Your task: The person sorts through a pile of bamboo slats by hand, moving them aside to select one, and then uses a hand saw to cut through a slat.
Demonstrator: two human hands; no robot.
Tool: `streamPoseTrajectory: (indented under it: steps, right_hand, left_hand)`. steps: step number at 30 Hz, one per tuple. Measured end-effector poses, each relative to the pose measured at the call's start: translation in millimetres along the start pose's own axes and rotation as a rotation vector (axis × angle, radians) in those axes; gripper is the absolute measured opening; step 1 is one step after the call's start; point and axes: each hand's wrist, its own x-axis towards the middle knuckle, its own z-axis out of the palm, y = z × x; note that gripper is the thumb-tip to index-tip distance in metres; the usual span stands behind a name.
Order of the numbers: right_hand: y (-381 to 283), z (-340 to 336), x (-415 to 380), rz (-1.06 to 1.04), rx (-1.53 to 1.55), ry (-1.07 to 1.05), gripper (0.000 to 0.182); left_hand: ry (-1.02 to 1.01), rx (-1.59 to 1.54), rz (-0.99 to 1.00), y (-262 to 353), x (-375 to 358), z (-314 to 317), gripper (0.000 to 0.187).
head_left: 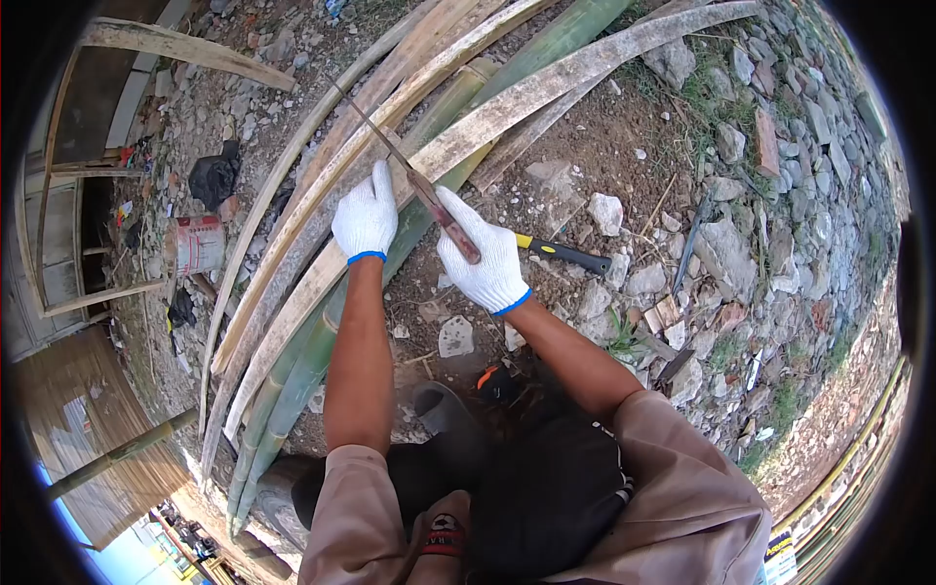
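In the head view my right hand (480,252), in a white glove with a blue cuff, is wrapped round the handle of a long thin blade (375,129) with a worn reddish-brown handle. The blade points up and left across the wooden strips. My left hand (366,214), gloved the same way, rests on a pale split strip (310,283), its fingers close together near the blade; whether it grips the strip I cannot tell. Green bamboo poles (314,351) lie under the strips. Just right of my right hand, a tool with a yellow and black handle (575,255) lies on the soil.
Broken stones and rubble (726,255) cover the ground at the right. A white and red bucket (198,245) and a black plastic bag (214,177) are at the left. Several long strips (258,214) run diagonally. An orange and black object (497,383) lies near my legs.
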Motion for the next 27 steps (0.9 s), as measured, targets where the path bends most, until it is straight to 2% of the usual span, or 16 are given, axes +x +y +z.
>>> streamPoseTrajectory:
  steps: [2, 3, 4, 6, 8, 10, 13, 15, 17, 19, 20, 21, 23, 25, 26, 27]
  right_hand:
    - [-7, -2, -7, 0.107, -0.005, -0.018, 0.066]
    - [5, -48, -34, -0.014, -0.125, 0.024, 0.066]
    - [-6, -61, -57, 0.14, -0.148, -0.046, 0.067]
    - [-13, -71, -93, 0.038, -0.21, 0.001, 0.067]
    - [-11, -73, -96, 0.101, -0.177, -0.029, 0.067]
    - [-16, -70, -66, 0.101, -0.146, -0.04, 0.065]
    - [-44, -65, -35, -0.003, -0.077, 0.079, 0.054]
    - [-61, -79, -31, -0.143, -0.113, 0.181, 0.053]
    - [-78, -105, -33, -0.107, -0.151, 0.264, 0.05]
    - [-69, -129, -34, -0.122, -0.288, 0.438, 0.049]
    - [-54, -143, -35, -0.109, -0.392, 0.499, 0.049]
    - [-78, -162, -39, 0.191, -0.363, 0.454, 0.05]
    - [-60, -194, -46, 0.076, -0.524, 0.516, 0.05]
    - [-47, -220, -60, 0.137, -0.635, 0.499, 0.054]
    - [-41, -230, -70, 0.179, -0.738, 0.474, 0.057]
    - [-36, -235, -75, 0.188, -0.747, 0.484, 0.057]
  left_hand:
    - [-0.026, 0.055, -0.017, -6, 5, -10, 0.076]
    - [-0.058, -0.065, -0.016, 19, -5, 18, 0.076]
    - [-0.013, -0.067, -0.013, 14, 0, 15, 0.077]
    - [0.037, -0.034, -0.011, 1, 7, 9, 0.078]
    - [0.002, -0.021, -0.014, -5, 5, 12, 0.077]
    - [-0.002, -0.038, 0.002, -3, 7, 9, 0.077]
    - [-0.06, -0.063, -0.013, 3, 6, -3, 0.076]
    - [-0.077, -0.089, 0.02, -11, 10, 6, 0.072]
    - [-0.167, -0.116, 0.049, -9, 11, -6, 0.07]
    - [-0.207, -0.188, 0.128, -18, 14, -6, 0.062]
    - [-0.185, -0.212, 0.142, -20, 14, -9, 0.062]
    - [-0.246, -0.238, 0.207, -24, 12, -15, 0.059]
    - [-0.296, -0.273, 0.281, -35, 8, -20, 0.057]
    - [-0.265, -0.265, 0.394, -45, 5, -21, 0.06]
    - [-0.33, -0.269, 0.401, -49, 2, -28, 0.068]
    - [-0.341, -0.272, 0.413, -53, -2, -34, 0.068]
